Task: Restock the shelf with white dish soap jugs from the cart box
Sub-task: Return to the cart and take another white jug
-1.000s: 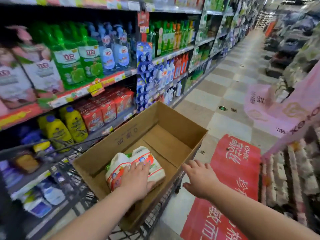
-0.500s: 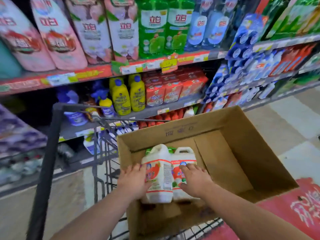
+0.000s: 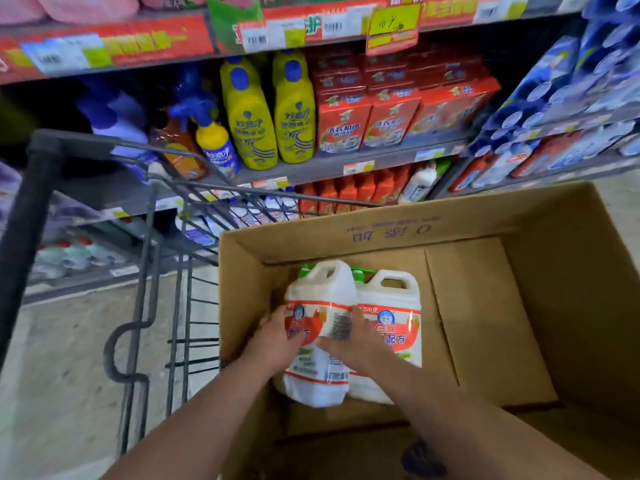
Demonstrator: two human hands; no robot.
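Two white dish soap jugs with red labels and green caps stand side by side in the open cardboard box (image 3: pixel 381 230) on the cart. My left hand (image 3: pixel 277 337) grips the left side of the nearer jug (image 3: pixel 322 289). My right hand (image 3: pixel 353 341) grips that same jug on its right side, between it and the second jug (image 3: pixel 394 306). The nearer jug is raised a little and tilted toward me. The shelf (image 3: pixel 346 157) with cleaning products runs behind the cart.
The wire cart (image 3: pixel 180 258) with its dark handle (image 3: pixel 24 220) stands between me and the shelving. Yellow bottles (image 3: pixel 270 109), red boxes (image 3: pixel 374 123) and blue spray bottles fill the middle shelf. Orange and white bottles sit on the lower shelf. Grey floor lies at left.
The camera has swung down and left toward the box. The jugs went from lying flat to upright, and my right hand came in to join the left on the nearer jug.
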